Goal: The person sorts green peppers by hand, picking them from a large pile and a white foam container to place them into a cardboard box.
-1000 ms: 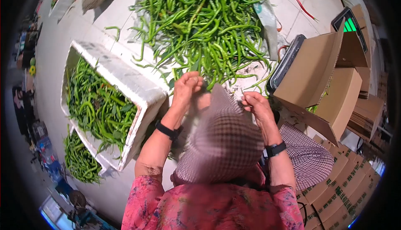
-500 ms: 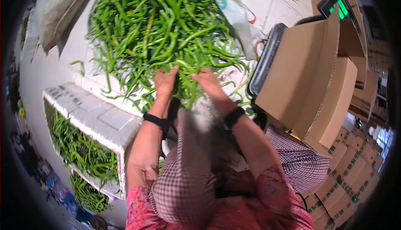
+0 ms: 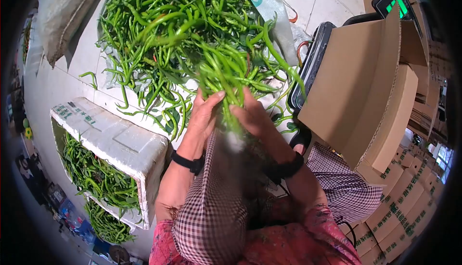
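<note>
A bunch of long green chili peppers [image 3: 224, 72] is gathered between my two hands, lifted at the near edge of a large heap of green chili peppers [image 3: 159, 19]. My left hand [image 3: 206, 111] closes around the bunch from the left, thumb laid across it. From the other side my right hand [image 3: 251, 113] wraps it, slightly blurred. The lower ends of the peppers point down toward my lap and are smeared by motion. Loose peppers and leaves lie on the pale tiles just beyond my left hand.
At the left a white foam box [image 3: 113, 130] lies on its side, full of green peppers. An open cardboard box [image 3: 341, 92] stands at right on a black scale [image 3: 313, 58] with a lit green display [image 3: 397, 6]. A stuffed sack [image 3: 70, 15] sits at upper left; flattened cartons [image 3: 404, 202] lie lower right.
Both hands have drawn back toward my body and closer together, now gripping a bunch of green chili peppers pulled from the heap. Some peppers on the heap have shifted.
</note>
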Demonstrator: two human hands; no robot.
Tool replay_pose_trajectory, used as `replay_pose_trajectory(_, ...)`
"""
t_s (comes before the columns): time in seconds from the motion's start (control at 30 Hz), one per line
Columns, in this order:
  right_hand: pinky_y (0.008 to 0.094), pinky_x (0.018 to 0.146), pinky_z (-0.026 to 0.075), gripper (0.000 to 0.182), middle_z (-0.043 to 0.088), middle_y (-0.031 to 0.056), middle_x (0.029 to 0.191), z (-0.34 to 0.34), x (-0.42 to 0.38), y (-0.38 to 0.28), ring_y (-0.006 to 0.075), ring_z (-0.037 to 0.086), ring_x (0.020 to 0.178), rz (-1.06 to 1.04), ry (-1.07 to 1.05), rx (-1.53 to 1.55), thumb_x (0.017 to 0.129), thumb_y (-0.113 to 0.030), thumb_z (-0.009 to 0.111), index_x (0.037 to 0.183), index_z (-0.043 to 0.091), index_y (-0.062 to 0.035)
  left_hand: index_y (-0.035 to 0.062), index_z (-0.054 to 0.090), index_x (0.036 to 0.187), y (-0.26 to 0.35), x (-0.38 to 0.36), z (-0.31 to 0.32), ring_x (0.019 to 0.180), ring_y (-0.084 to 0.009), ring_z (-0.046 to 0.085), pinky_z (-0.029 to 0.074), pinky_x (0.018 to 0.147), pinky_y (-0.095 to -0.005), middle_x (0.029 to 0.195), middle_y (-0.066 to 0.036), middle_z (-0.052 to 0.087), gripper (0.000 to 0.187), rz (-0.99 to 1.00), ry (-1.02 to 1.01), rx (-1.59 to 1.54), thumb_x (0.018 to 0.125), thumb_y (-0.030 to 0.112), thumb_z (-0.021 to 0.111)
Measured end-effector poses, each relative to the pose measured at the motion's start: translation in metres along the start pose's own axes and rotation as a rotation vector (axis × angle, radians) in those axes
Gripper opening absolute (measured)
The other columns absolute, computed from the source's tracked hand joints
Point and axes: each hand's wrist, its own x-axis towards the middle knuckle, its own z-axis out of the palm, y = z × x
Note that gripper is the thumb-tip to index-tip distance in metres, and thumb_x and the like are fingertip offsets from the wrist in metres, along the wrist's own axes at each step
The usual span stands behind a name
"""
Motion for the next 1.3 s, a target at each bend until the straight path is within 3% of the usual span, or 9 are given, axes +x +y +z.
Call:
replay_pose_trajectory(0.13, 0.0494, 0.078, 0.048, 0.030, 0.062, 0.0244, 0.095, 0.003, -0.002, 0.055, 0.0437, 0.059, 0.088, 0.014, -0.038, -0.278, 0.085, -0.021, 0.057, 0.109, 0.053, -0.0044, -0.0011, 0.050, 0.119, -0.020, 0.003, -0.029, 0.101, -0.0206, 0.060, 0.049, 0.090, -0.0339, 0.108, -0.009, 0.061, 0.043, -0.043, 0.059, 0.152, 0.083, 0.007, 0.070)
replay_pose_trajectory(0.2, 0.0391, 0.076, 0.050, 0.028, 0.063, 0.0185, 0.094, -0.002, 0.005, 0.059, 0.0370, 0.061, 0.083, -0.047, 0.047, -0.516, 0.085, -0.019, 0.059, 0.104, 0.055, 0.0005, 0.0017, 0.048, 0.122, -0.021, 0.004, -0.038, 0.100, -0.0203, 0.060, 0.051, 0.086, -0.0360, 0.109, -0.009, 0.061, 0.046, -0.036, 0.084, 0.097, 0.083, 0.008, 0.071)
replay_pose_trajectory(0.43, 0.0420, 0.082, 0.045, 0.039, 0.057, 0.0176, 0.099, -0.006, 0.026, 0.056, 0.0361, 0.055, 0.094, -0.192, 0.402, -0.319, 0.074, -0.010, 0.071, 0.107, 0.055, -0.0003, 0.0114, 0.053, 0.114, -0.027, 0.021, -0.057, 0.082, -0.0173, 0.057, 0.048, 0.070, -0.0333, 0.097, -0.003, 0.060, 0.034, -0.104, 0.124, -0.018, 0.081, 0.009, 0.058)
replay_pose_trajectory(0.6, 0.0467, 0.088, 0.041, 0.049, 0.057, 0.0175, 0.102, -0.027, 0.061, 0.030, 0.0376, 0.052, 0.101, -0.029, 0.241, -0.726, 0.071, -0.030, 0.077, 0.106, 0.056, -0.0022, 0.0060, 0.049, 0.120, -0.022, 0.038, -0.033, 0.102, -0.0241, 0.058, 0.051, 0.086, -0.0413, 0.110, -0.008, 0.058, 0.050, -0.086, 0.262, 0.068, 0.083, 0.029, 0.074)
replay_pose_trajectory(0.8, 0.0337, 0.079, 0.048, 0.058, 0.065, 0.0114, 0.097, -0.035, 0.075, 0.039, 0.0212, 0.062, 0.090, 0.163, -0.047, -0.219, 0.069, -0.026, 0.079, 0.117, 0.057, -0.0018, 0.0029, 0.040, 0.133, -0.008, 0.040, -0.009, 0.104, -0.0229, 0.059, 0.052, 0.086, -0.0358, 0.120, -0.013, 0.057, 0.055, -0.080, 0.139, 0.083, 0.085, 0.007, 0.065)
replay_pose_trajectory(0.87, 0.0302, 0.079, 0.048, 0.053, 0.063, 0.0100, 0.104, -0.053, 0.060, 0.006, 0.0163, 0.061, 0.094, 0.246, -0.406, 0.313, 0.072, -0.023, 0.078, 0.116, 0.058, -0.0025, 0.0039, 0.038, 0.137, 0.010, 0.006, 0.011, 0.110, -0.0225, 0.057, 0.050, 0.092, -0.0346, 0.124, -0.013, 0.055, 0.057, -0.017, 0.011, 0.016, 0.084, 0.004, 0.060)
replay_pose_trajectory(0.93, 0.0283, 0.079, 0.048, 0.053, 0.060, 0.0111, 0.112, -0.062, 0.050, -0.010, 0.0144, 0.060, 0.096, 0.013, -0.433, -0.015, 0.076, -0.018, 0.075, 0.121, 0.053, -0.0016, 0.0045, 0.035, 0.140, 0.012, -0.015, 0.013, 0.115, -0.0230, 0.055, 0.047, 0.097, -0.0358, 0.128, -0.013, 0.053, 0.061, 0.111, -0.152, 0.031, 0.084, 0.003, 0.058)
replay_pose_trajectory(1.07, 0.0320, 0.086, 0.048, 0.080, 0.059, 0.0150, 0.114, -0.043, 0.052, 0.020, 0.0199, 0.058, 0.104, 0.307, -0.391, 0.401, 0.082, -0.017, 0.072, 0.144, 0.023, -0.0007, 0.0052, 0.038, 0.137, -0.014, 0.018, -0.013, 0.110, -0.0228, 0.056, 0.048, 0.095, -0.0388, 0.124, -0.010, 0.054, 0.056, -0.014, 0.062, -0.065, 0.085, 0.008, 0.059)
replay_pose_trajectory(1.3, 0.0359, 0.094, 0.044, 0.094, 0.055, 0.0167, 0.119, -0.033, 0.043, 0.048, 0.0246, 0.054, 0.111, 0.229, -0.251, 0.205, 0.072, -0.023, 0.082, 0.144, 0.026, -0.0008, 0.0013, 0.047, 0.124, -0.009, 0.016, -0.020, 0.104, -0.0211, 0.058, 0.046, 0.094, -0.0362, 0.113, -0.011, 0.060, 0.043, -0.087, 0.142, 0.029, 0.083, 0.004, 0.061)
